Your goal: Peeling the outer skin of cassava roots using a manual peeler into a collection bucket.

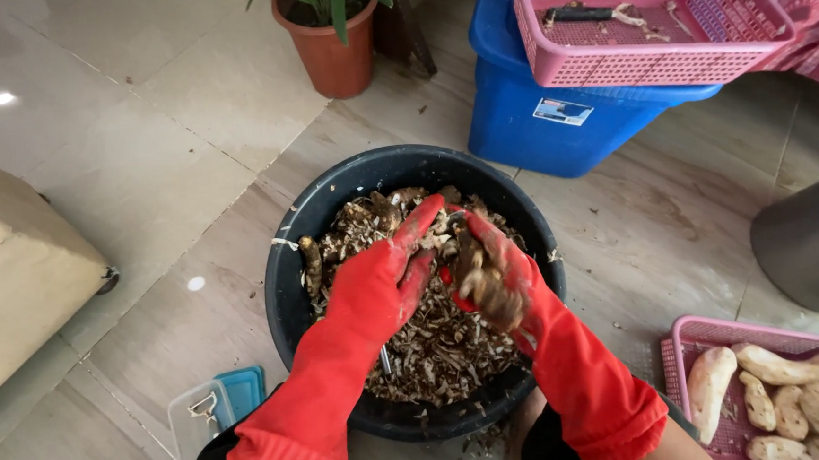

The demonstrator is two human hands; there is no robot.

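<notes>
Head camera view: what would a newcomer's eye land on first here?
First the two bright red rubber gloves, left hand and right hand, meeting over a black tub heaped with brown peelings in the middle of the floor; the right hand grips a muddy root. Next, the pink basket of pale peeled roots at lower right, and the blue bin under another pink basket behind.

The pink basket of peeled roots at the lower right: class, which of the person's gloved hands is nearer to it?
Right. The right hand is over the black tub's right half, nearer the pink basket; the left hand is further left.
</notes>
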